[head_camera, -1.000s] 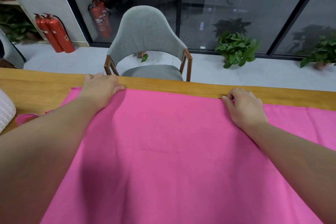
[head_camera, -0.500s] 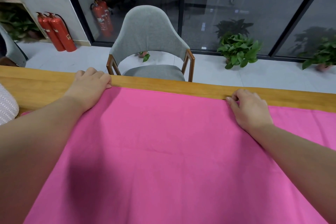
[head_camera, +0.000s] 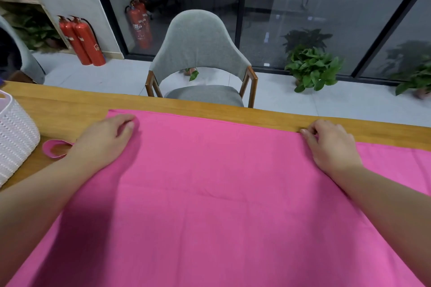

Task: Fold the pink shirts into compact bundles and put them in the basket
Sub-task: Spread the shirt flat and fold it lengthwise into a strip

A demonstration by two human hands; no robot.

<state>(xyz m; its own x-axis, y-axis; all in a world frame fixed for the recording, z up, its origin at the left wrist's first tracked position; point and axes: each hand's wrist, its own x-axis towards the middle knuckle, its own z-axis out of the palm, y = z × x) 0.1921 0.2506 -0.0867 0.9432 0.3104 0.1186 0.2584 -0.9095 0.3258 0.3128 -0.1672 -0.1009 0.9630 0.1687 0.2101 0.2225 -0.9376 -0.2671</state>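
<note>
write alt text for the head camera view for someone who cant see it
A pink shirt lies spread flat on a wooden table; the left hand and right hand hold its far edge. A white basket stands at left, a grey chair beyond.

pink shirt spread flat on table, far hem straight near far edge, white woven basket at left, apart from shirt
</note>
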